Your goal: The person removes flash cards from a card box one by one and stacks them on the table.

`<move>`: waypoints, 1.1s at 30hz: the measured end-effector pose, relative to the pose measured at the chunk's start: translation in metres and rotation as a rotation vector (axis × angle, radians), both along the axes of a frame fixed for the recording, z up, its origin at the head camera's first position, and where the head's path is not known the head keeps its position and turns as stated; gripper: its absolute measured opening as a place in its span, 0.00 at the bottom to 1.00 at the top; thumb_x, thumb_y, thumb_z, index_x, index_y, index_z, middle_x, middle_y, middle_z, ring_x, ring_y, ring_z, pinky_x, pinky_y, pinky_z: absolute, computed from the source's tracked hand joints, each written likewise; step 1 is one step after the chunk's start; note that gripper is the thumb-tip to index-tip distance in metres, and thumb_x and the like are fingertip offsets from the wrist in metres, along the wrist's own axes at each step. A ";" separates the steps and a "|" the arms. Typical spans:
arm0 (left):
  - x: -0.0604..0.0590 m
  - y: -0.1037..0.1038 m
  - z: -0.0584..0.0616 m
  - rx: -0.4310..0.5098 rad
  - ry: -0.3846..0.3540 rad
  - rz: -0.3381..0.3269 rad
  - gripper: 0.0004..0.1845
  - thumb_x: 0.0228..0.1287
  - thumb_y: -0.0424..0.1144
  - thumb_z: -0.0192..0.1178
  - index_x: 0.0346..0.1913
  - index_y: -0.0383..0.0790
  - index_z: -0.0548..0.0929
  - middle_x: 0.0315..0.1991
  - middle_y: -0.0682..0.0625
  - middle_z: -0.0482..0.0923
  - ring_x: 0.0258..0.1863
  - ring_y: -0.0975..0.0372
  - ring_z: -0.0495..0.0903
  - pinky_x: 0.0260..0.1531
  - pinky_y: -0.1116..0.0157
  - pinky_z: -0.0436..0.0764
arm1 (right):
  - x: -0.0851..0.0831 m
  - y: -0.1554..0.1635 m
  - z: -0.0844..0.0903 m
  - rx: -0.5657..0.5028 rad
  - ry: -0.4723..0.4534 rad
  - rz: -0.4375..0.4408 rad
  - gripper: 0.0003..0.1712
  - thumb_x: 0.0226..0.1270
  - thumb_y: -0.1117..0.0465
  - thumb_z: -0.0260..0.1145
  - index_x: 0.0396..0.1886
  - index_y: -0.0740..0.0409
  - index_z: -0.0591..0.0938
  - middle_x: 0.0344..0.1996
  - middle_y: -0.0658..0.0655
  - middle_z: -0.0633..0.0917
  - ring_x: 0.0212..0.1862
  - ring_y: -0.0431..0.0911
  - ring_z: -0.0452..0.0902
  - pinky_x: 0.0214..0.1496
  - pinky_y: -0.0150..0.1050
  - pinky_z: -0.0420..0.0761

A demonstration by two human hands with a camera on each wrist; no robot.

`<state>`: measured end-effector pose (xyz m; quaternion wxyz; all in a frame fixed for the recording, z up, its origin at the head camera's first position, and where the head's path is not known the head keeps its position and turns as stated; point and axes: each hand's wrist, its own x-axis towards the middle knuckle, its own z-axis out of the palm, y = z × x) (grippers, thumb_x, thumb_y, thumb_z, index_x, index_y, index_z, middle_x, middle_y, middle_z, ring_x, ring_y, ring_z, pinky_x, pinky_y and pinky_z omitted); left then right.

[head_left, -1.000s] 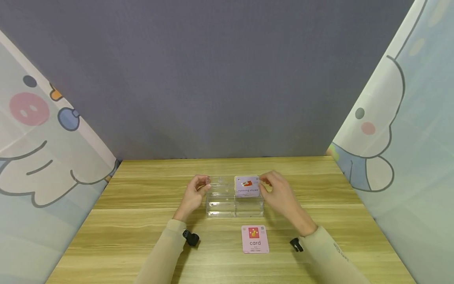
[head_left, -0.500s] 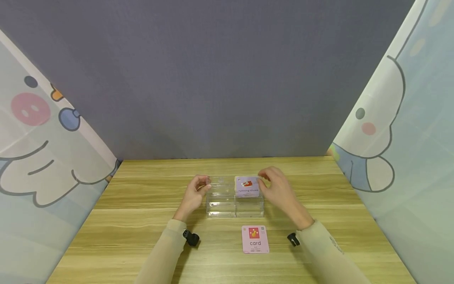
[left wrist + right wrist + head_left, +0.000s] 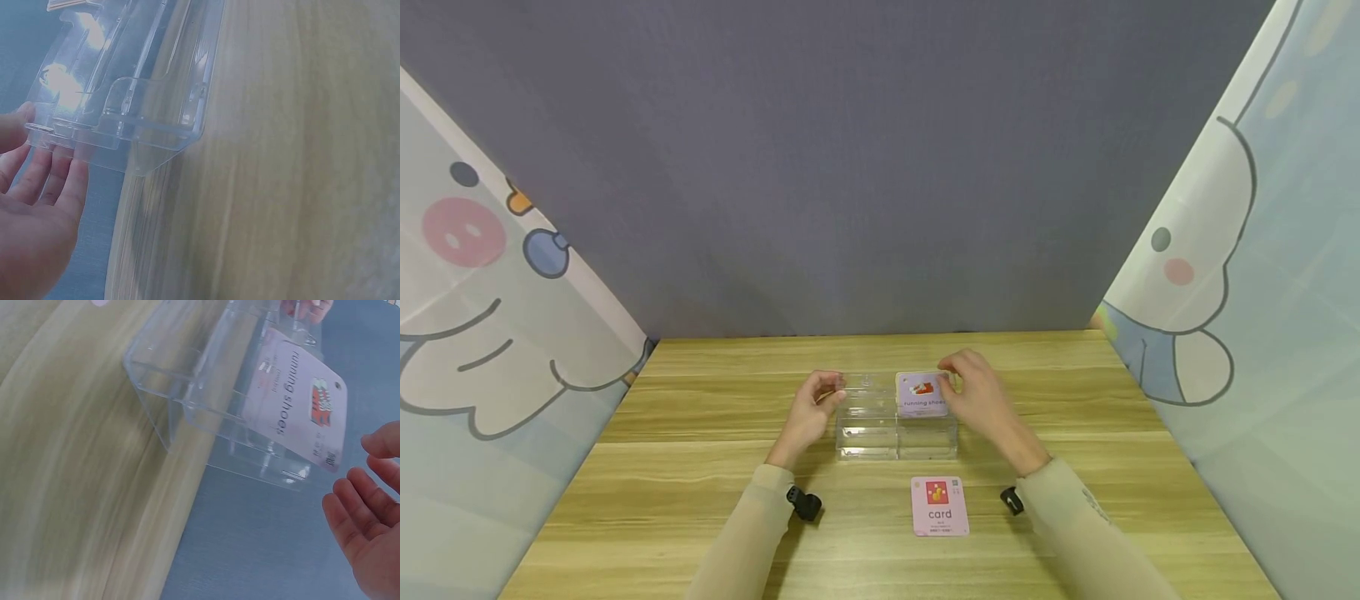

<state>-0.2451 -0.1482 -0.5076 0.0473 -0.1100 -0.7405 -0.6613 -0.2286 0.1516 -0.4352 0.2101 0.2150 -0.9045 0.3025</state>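
A clear plastic tiered card stand (image 3: 867, 439) stands on the table, two columns wide. My left hand (image 3: 805, 414) holds its left edge, the thumb in front and the fingers behind, as the left wrist view shows on the clear plastic (image 3: 131, 125). A lilac card (image 3: 919, 402) printed "running shoes" leans in the upper right slot. My right hand (image 3: 983, 402) is at this card's right edge and overlaps it in the head view. In the right wrist view the thumb and fingers of that hand (image 3: 375, 531) are parted, just off the corner of the card (image 3: 300, 403).
A pink card (image 3: 940, 521) printed "card" lies flat on the wooden table (image 3: 700, 467) in front of the stand. A grey backdrop (image 3: 872, 167) rises behind the table. Printed curtains (image 3: 490, 333) hang at both sides.
My right hand has moved a little to the left, from beside the running shoes card to over its right edge. The left hand and the stand have stayed in place.
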 end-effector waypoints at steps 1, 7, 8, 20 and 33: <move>0.000 0.000 0.000 -0.002 0.003 -0.002 0.15 0.70 0.24 0.60 0.58 0.27 0.75 0.56 0.33 0.77 0.59 0.44 0.76 0.58 0.64 0.78 | -0.001 -0.001 -0.001 0.000 -0.001 0.005 0.11 0.63 0.65 0.72 0.44 0.63 0.84 0.41 0.56 0.84 0.46 0.51 0.79 0.50 0.49 0.82; 0.000 0.000 0.000 -0.004 0.006 0.000 0.15 0.71 0.24 0.60 0.58 0.27 0.75 0.56 0.33 0.77 0.60 0.44 0.76 0.59 0.63 0.77 | -0.005 -0.003 -0.007 -0.002 0.017 0.020 0.10 0.62 0.67 0.72 0.43 0.63 0.85 0.42 0.56 0.85 0.48 0.52 0.79 0.53 0.49 0.81; -0.001 0.000 0.000 -0.004 0.004 0.003 0.15 0.71 0.24 0.60 0.58 0.27 0.75 0.56 0.33 0.77 0.60 0.44 0.76 0.59 0.63 0.77 | -0.005 -0.003 -0.008 0.000 0.022 0.021 0.10 0.62 0.68 0.72 0.43 0.63 0.85 0.42 0.56 0.85 0.49 0.52 0.79 0.53 0.49 0.81; -0.001 0.001 0.001 -0.001 -0.026 0.012 0.16 0.70 0.21 0.59 0.58 0.23 0.74 0.57 0.30 0.76 0.60 0.43 0.75 0.59 0.64 0.77 | -0.007 -0.006 -0.014 0.072 0.014 0.047 0.12 0.61 0.70 0.73 0.45 0.66 0.86 0.43 0.57 0.82 0.48 0.52 0.77 0.51 0.46 0.82; 0.001 0.001 0.003 0.017 -0.021 0.019 0.15 0.70 0.22 0.59 0.58 0.25 0.75 0.56 0.31 0.77 0.60 0.43 0.76 0.59 0.64 0.77 | -0.008 -0.006 -0.015 0.095 -0.004 0.042 0.14 0.59 0.72 0.74 0.46 0.66 0.86 0.45 0.58 0.82 0.51 0.53 0.76 0.55 0.46 0.82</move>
